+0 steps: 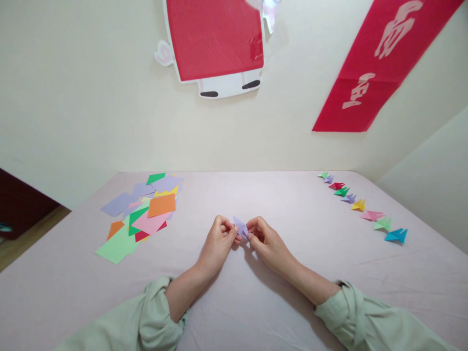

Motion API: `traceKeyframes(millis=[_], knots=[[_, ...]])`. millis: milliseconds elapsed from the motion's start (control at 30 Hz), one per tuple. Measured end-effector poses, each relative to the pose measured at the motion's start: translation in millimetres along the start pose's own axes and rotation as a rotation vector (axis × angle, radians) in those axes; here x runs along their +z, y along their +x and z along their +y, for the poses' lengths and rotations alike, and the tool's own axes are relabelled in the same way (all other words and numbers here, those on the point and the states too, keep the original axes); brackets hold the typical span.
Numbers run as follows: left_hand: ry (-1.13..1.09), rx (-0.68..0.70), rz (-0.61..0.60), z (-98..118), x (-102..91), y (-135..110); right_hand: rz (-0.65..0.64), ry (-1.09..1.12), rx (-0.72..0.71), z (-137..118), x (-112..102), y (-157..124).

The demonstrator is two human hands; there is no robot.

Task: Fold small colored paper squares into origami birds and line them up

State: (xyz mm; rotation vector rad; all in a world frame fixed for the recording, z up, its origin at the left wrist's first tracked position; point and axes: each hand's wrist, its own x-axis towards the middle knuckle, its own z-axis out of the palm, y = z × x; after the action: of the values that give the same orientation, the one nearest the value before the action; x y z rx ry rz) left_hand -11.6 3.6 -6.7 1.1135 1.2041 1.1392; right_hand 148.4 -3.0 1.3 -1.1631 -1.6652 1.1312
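A small folded piece of light purple paper point(241, 227) is held up just above the middle of the table, between my two hands. My left hand point(221, 237) pinches its left side between thumb and fingers. From the other side, my right hand point(263, 239) grips the right edge with thumb and forefinger. The paper has pointed corners, one of them standing up at the top. My fingertips cover parts of its lower and side edges.
Loose coloured paper sheets point(151, 218) lie overlapping on the left of the table point(234, 302). Along the right runs a slanting row of several small folded paper figures, a blue one point(397, 236) nearest. Behind the table rises a wall point(109, 97) with red decorations point(219, 39).
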Motion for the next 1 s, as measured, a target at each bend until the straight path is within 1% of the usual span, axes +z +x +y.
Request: traceKeyframes(millis=[133, 300, 400, 633, 867, 1000], knots=[[0.001, 0.046, -0.036, 0, 0.5, -3, 0.0, 0.014, -0.013, 1, 1, -1], [0.07, 0.036, -0.104, 8, 1.6, -7, -0.003, -0.076, -0.025, -1, 0, -2], [0.103, 0.028, -0.098, 12, 1.7, -8, 0.01, -0.11, -0.03, -2, 0, -2], [0.126, 0.048, -0.081, 11, 0.4, -7, -0.015, -0.064, -0.029, -1, -3, -2], [0.11, 0.02, -0.08, 9, 0.1, -7, -0.038, -0.004, 0.003, 3, -5, -1], [0.075, 0.047, -0.09, 8, -0.5, -7, -0.046, -0.008, 0.0, 3, -6, 0]])
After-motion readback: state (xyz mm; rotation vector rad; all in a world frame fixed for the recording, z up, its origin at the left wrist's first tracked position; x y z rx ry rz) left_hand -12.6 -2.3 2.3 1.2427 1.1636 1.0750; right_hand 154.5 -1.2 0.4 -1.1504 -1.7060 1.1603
